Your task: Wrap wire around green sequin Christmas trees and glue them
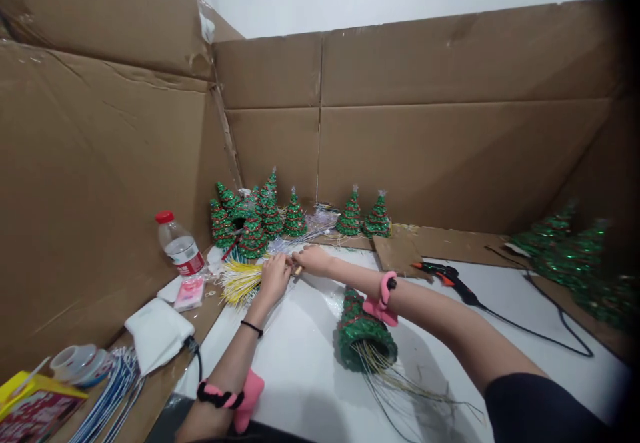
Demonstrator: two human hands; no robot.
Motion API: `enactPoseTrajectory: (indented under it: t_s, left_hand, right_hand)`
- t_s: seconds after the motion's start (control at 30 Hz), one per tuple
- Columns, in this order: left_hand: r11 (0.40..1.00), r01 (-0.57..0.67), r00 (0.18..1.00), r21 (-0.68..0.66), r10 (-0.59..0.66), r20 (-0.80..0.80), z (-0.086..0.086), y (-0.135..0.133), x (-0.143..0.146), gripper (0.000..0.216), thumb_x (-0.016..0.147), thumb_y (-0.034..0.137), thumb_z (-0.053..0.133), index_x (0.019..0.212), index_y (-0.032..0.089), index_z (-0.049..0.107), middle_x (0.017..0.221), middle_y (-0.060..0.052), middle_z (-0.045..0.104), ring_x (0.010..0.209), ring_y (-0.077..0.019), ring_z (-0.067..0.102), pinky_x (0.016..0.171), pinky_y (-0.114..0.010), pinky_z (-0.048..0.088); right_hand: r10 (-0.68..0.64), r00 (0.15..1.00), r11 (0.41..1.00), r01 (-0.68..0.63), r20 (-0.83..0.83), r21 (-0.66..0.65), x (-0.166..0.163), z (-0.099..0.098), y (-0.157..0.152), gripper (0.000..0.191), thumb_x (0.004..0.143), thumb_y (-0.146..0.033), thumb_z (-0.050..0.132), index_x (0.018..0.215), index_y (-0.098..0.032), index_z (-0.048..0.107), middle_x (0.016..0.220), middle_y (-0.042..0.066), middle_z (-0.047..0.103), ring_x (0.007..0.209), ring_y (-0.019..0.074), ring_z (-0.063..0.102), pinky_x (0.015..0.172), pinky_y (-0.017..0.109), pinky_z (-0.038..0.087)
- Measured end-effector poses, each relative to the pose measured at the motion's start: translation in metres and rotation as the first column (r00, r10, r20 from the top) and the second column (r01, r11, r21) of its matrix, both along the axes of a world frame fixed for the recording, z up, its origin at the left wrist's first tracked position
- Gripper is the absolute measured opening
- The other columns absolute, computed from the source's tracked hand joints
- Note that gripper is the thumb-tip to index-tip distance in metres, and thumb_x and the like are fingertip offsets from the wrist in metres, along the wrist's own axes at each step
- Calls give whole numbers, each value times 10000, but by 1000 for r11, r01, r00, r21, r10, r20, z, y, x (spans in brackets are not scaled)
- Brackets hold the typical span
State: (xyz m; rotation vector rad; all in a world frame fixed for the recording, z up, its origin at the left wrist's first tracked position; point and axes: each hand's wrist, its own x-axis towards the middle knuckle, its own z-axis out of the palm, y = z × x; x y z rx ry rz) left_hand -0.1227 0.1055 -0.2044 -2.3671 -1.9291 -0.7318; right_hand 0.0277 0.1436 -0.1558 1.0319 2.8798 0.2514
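Note:
My left hand [275,278] and my right hand [313,260] meet over the far part of the white work surface [295,356]. Both have curled fingers. A small light-brown piece [298,270] shows between them, too small to name, and what each grips is hidden. Beside my left hand lies a fanned bundle of yellow and white wires [239,282]. Under my right forearm a green miniature Christmas tree [357,326] rests on its side, its hollow base facing me with thin wires trailing out.
Small decorated trees [253,233] stand along the cardboard wall [425,156]. On the right lies a glue gun [450,280] with its cord. A bottle with a red cap [180,246], a white adapter-like box [159,335] and blue-white wires [113,390] occupy the left side.

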Motion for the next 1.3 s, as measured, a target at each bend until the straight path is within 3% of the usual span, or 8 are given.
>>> enactPoseTrajectory:
  t_s: [0.17,0.43,0.6,0.8,0.87,0.97,1.1,1.3]
  left_hand:
    - [1000,-4,1000,-27,3,-6,-7,4,-3,168,825,256,517,970,173,530,1027,-82,582,1014,-258,496,846,-355,351]
    - [999,13,999,-32,-14,-32,-14,7,-6,127,853,205,462,959,177,526,1047,-96,562,1009,-258,479,831,-360,352]
    - [999,38,998,-3,-38,-44,-15,5,-9,112,871,248,461,928,189,537,1024,-81,567,1002,-253,494,846,-353,355]
    - [998,50,998,27,-49,-43,-19,5,-9,122,870,251,456,936,187,537,1026,-82,570,1006,-254,502,850,-348,367]
    - [998,51,998,29,-50,-39,-20,6,-9,127,863,249,455,933,183,539,1013,-87,575,994,-260,509,849,-355,373]
    - [998,55,998,29,-55,-29,-20,8,-10,144,849,261,452,920,177,545,983,-96,581,973,-276,515,845,-376,382]
    - [996,87,996,35,-87,-8,-16,8,-12,183,843,271,422,927,179,556,972,-83,597,964,-263,524,852,-377,393]
    - [993,101,995,64,-100,-22,0,2,1,278,854,275,365,935,154,602,995,-116,615,970,-280,508,867,-426,383]
  right_hand:
    - [101,991,995,-103,89,16,-3,-4,5,276,903,-245,417,1153,-172,507,887,127,681,836,249,628,697,318,435]
    - [235,965,970,-241,119,36,2,13,10,238,881,-270,424,1042,-187,580,885,105,672,798,224,596,646,293,377]
    - [217,973,972,-223,83,77,40,21,9,190,785,-140,465,896,-153,618,834,113,649,833,229,545,655,295,343]
    - [40,997,991,-31,-67,133,143,47,-15,171,710,-91,468,793,-157,603,819,92,629,809,201,493,699,284,319]
    - [-90,983,980,116,-158,165,180,60,-34,148,715,-102,450,757,-153,583,794,97,615,770,201,471,684,285,309]
    - [-308,902,909,373,-302,186,222,70,-73,159,742,-106,403,762,-149,556,777,106,604,761,211,452,655,286,292]
    - [-524,759,798,596,-387,88,245,43,-137,242,866,-199,331,786,-167,557,784,88,616,762,205,483,614,267,289]
    - [-674,669,732,663,-314,-158,251,-24,-204,241,803,-127,402,803,-203,631,756,35,636,762,175,541,608,240,309]
